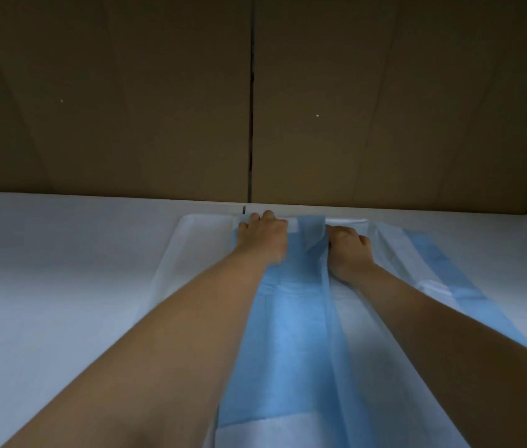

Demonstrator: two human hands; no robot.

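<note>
Thin blue sheet with white edging, some kind of disposable non-woven stuff, spread flat and running from the fingertips back toward the body. Far white edge tucked right under the left fingers. Raised blue fold bunched up against the right fingers, standing between both sets. Long lengthwise crease too.

The light is dim and bluish, leaving the brown cardboard wall murky. The blue sheet is the brightest patch (its folds look soft, slightly blurred). The forearms cast faint shadows on the desk, and wide-angle distortion bends the corners.
</note>
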